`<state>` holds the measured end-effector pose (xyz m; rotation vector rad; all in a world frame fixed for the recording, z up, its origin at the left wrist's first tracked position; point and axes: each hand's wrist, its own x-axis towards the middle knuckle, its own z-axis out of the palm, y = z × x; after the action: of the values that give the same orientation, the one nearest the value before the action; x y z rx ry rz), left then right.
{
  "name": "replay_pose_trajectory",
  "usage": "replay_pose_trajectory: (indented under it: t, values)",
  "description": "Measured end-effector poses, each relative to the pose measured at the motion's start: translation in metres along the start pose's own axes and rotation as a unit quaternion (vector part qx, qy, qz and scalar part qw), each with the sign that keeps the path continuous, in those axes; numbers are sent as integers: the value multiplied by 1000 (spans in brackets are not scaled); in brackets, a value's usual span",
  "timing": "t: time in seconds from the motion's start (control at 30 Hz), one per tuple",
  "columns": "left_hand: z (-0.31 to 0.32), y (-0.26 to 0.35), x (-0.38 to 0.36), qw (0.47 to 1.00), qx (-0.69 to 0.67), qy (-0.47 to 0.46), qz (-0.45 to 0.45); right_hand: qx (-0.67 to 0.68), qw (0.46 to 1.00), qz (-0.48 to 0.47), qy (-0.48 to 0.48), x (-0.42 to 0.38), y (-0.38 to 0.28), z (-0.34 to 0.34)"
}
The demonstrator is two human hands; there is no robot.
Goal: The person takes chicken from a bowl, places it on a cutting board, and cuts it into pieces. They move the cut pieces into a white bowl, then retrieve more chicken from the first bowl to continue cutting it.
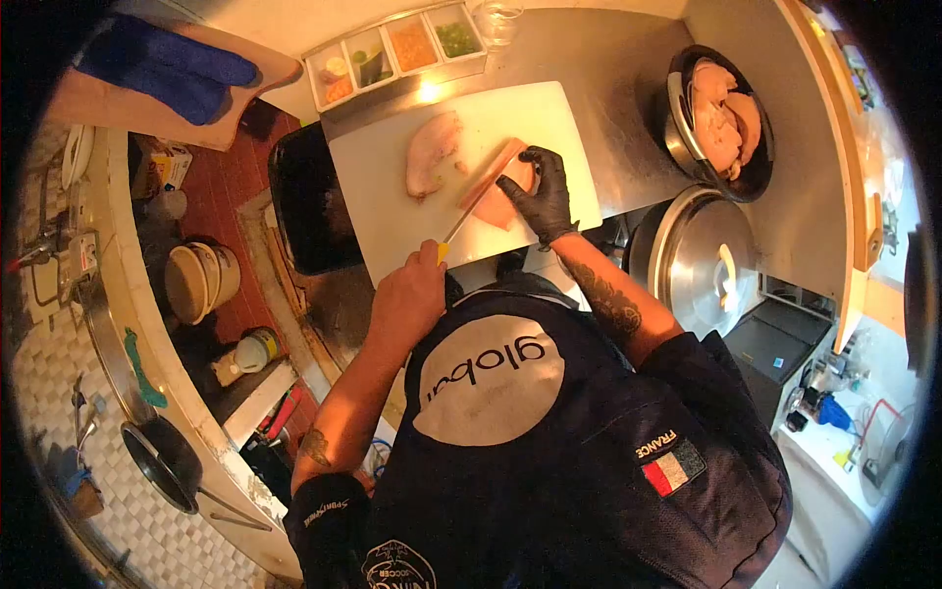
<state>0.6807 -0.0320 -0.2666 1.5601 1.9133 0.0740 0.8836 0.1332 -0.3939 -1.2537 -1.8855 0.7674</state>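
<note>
Resting on one white cutting board (392, 211) are two chicken pieces: the gloved right hand (543, 191) presses flat on one piece (500, 191), the bare left hand (412, 294) grips one knife (461, 224) slicing it; the second piece (432, 152) lies just beside.

Steel tabletop (628, 69), items resting directly on it:
- white cutting board (392, 206), centre, carrying two pieces of raw chicken
- four-compartment garnish tray (392, 49), at the board's far edge
- clear glass (498, 20), just beside the tray
- dark bowl of raw chicken (721, 123), far right
- lidded steel pot (702, 260), near right
</note>
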Motion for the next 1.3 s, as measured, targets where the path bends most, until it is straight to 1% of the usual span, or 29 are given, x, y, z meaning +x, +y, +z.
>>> replay_pose_trajectory:
  t: [0.1, 0.3, 0.53, 0.63, 0.73, 0.83, 0.93, 1.03, 1.13, 1.2, 1.23, 1.3]
  values:
    - [-3, 1, 4, 1000, 14, -10, 10, 43, 999, 28, 7, -1, -1, 2]
    - [-4, 13, 23, 999, 48, -7, 21, 37, 999, 34, 12, -2, -1, 5]
    - [1, 36, 78, 998, 51, -17, 20, 25, 999, 32, 10, -1, -3, 6]
    - [19, 37, 98, 999, 44, 3, 28, 26, 999, 29, 1, 0, -3, 4]
    - [-2, 40, 81, 999, 39, -24, 17, 42, 998, 45, -12, 1, -2, 2]
    - [-24, 37, 54, 995, 68, -73, 4, 51, 998, 45, -17, 1, 1, 6]
    - [-13, 35, 59, 996, 52, -69, -5, 35, 998, 36, -30, 0, 5, 6]
    - [20, 30, 91, 999, 31, -38, 20, 37, 998, 32, -29, 0, 11, 6]
    - [9, 34, 87, 998, 45, -20, 37, 35, 999, 19, -33, -3, 12, 5]
    - [-5, 35, 69, 998, 56, -34, 9, 54, 998, 18, -39, -2, 8, 6]
    - [-9, 34, 62, 997, 62, -44, -2, 55, 997, 30, -39, -2, 6, 7]
    - [-7, 29, 59, 997, 61, -40, 4, 55, 996, 53, -39, -3, 6, 9]
